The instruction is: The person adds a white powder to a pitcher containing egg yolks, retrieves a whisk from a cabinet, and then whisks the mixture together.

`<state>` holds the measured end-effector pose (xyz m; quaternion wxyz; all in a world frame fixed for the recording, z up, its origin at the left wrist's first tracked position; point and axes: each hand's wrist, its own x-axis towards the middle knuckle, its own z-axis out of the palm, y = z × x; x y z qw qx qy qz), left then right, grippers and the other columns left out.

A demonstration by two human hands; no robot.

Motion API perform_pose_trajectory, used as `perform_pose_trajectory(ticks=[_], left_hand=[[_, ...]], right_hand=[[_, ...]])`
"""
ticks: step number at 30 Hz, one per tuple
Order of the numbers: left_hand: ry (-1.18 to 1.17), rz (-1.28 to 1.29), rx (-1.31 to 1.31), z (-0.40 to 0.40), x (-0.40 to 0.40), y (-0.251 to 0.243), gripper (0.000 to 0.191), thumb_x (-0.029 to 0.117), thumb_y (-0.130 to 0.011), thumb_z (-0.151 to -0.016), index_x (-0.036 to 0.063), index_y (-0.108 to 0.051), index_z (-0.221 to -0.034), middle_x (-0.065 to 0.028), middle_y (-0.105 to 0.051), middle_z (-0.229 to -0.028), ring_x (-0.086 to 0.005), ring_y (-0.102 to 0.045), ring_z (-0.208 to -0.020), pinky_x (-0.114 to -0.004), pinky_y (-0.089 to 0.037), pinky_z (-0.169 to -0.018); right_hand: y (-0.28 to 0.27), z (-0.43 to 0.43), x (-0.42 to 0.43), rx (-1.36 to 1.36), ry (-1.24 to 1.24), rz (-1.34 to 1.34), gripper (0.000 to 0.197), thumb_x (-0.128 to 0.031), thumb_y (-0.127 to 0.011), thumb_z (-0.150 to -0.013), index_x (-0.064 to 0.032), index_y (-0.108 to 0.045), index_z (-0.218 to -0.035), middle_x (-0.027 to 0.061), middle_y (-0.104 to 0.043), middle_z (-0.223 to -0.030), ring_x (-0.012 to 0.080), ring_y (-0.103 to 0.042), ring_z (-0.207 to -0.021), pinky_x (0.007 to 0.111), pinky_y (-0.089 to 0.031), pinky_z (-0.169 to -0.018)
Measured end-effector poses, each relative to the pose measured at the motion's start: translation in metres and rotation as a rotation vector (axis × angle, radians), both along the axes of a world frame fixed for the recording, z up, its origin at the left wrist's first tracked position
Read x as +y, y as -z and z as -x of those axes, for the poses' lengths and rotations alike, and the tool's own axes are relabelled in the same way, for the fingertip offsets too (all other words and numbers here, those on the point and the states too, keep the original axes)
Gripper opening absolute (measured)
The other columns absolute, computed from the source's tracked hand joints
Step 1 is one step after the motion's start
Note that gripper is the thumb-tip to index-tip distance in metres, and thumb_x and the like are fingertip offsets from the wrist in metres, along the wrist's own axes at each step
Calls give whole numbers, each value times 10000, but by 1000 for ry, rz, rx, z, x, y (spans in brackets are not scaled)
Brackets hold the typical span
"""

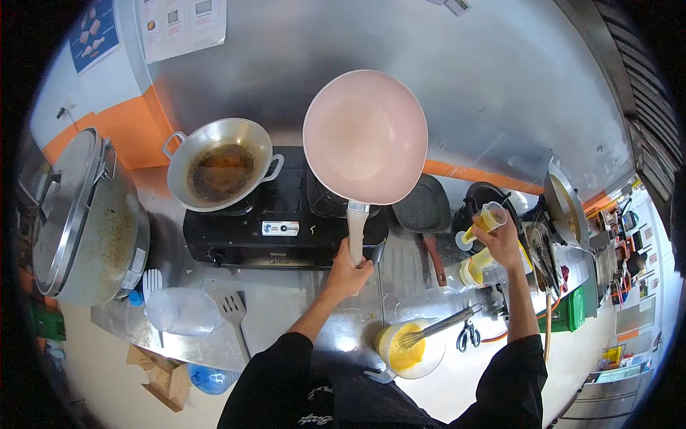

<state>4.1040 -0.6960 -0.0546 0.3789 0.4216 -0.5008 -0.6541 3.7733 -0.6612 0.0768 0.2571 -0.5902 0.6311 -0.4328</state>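
My left hand (345, 273) is closed around the cream handle of a pink frying pan (365, 137), which is held up over the right side of a black two-burner gas stove (236, 238). In my right hand (498, 236) is a small clear plastic cup (492, 215) with yellow content, at the right of the pan. Just below that hand lies a clear container with yellow content (479, 268). A metal whisk (445, 327) rests in a pitcher of yellow mixture (407, 351) near my body. On the left burner sits a metal wok (220, 163) with brown liquid.
A large lidded pot (102, 230) stands at the left, beside a clear plastic container (185, 311) and a slotted spatula (233, 311). Right of the stove lie a dark square pan (423, 206) and scissors (469, 338). A steel wall rises behind the stove.
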Motion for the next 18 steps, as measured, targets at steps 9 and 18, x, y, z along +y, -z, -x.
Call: perform_pose_trajectory(ticks=[9,18], left_hand=[[17,-68,42,2,3,6,563,8,-599,-794,99,-328,-1280,-39,-482,-723,-124,-497,-430,-304,-415,-344],[12,-252,156,5,4,15,586,-16,-590,-813,134,-306,-1302,-29,-457,-741,-104,-453,-449,-286,-391,-338]], right_hand=[[21,10,13,-62,-3,-90,457,-52,-736,-796,-9,-455,-1153,111,-622,-1042,171,-615,-984,323,-521,-863],[62,22,27,-28,-26,-234,405,-80,-755,-780,-20,-528,-1110,77,-649,-1017,142,-629,-919,294,-531,-810]])
